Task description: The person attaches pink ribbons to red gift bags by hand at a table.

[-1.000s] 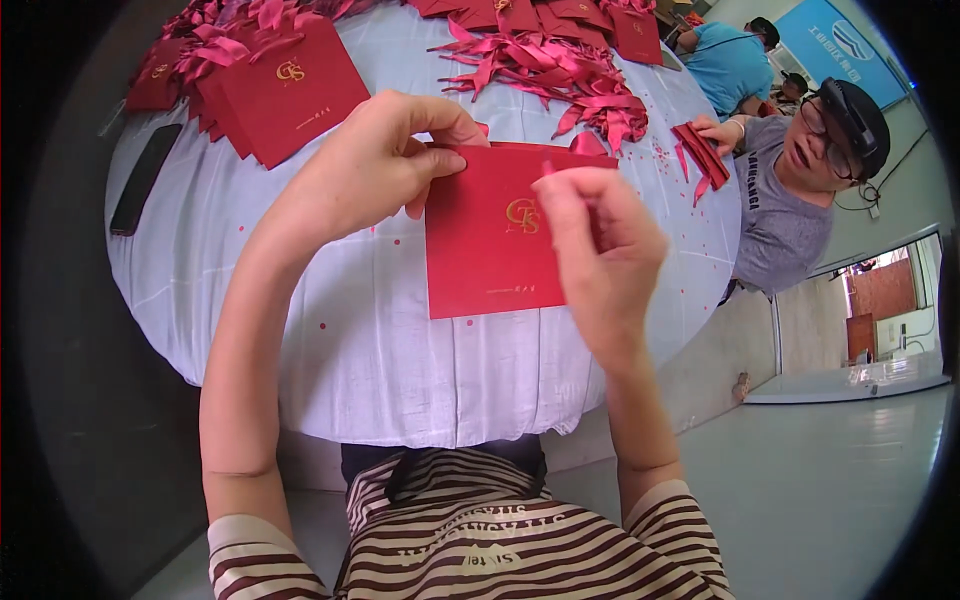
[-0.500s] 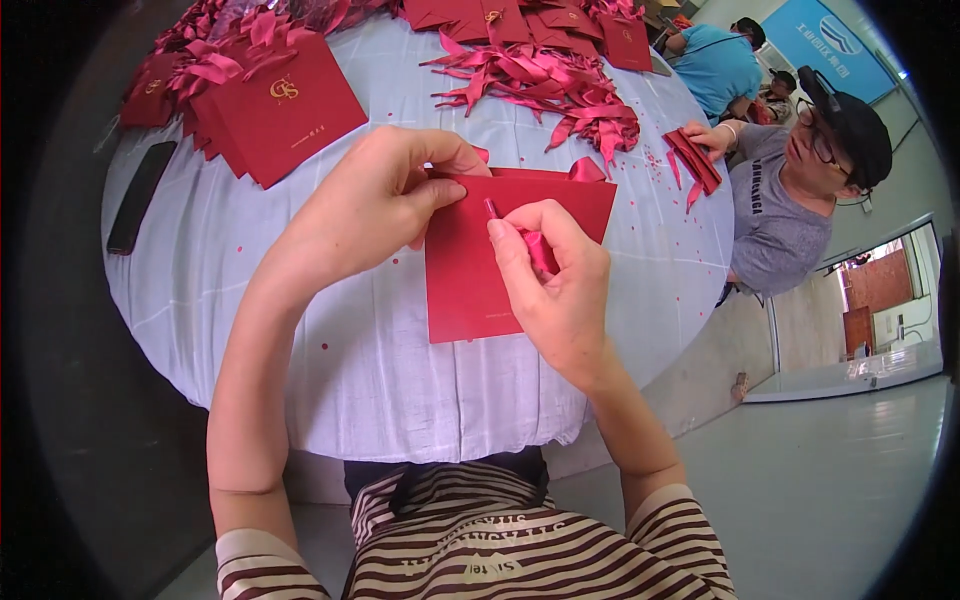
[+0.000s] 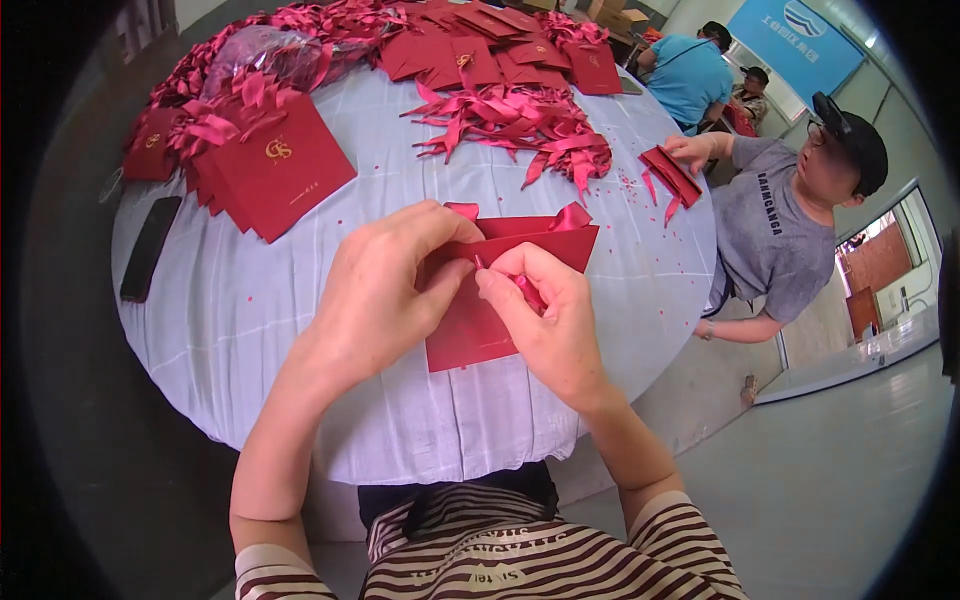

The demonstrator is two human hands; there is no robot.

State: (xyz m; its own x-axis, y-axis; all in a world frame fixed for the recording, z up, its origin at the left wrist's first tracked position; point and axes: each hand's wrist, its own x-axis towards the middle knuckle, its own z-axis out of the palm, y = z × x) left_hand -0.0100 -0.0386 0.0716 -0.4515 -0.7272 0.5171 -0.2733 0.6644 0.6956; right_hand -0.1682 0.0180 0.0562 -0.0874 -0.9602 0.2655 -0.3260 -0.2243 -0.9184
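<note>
A red paper gift bag lies in front of me near the table's front edge, a satin ribbon loop showing at its top. At the bag's upper left, my left hand is closed on it, with fingers behind the top edge and thumb in front. My right hand is closed over the bag's front, pinching a red ribbon. The ribbon's narrow tip pokes out between thumb and forefinger, close to my left thumb. Whether the tip passes into the bag, I cannot tell.
A white cloth covers the round table. Fanned red bags and a black phone lie left; loose ribbons and more bags lie farther back. At right, a person in grey handles a red bag.
My two hands have come closer together at the bag's top, and my left thumb has moved down its front. The view has shifted; the person in grey has lowered one arm.
</note>
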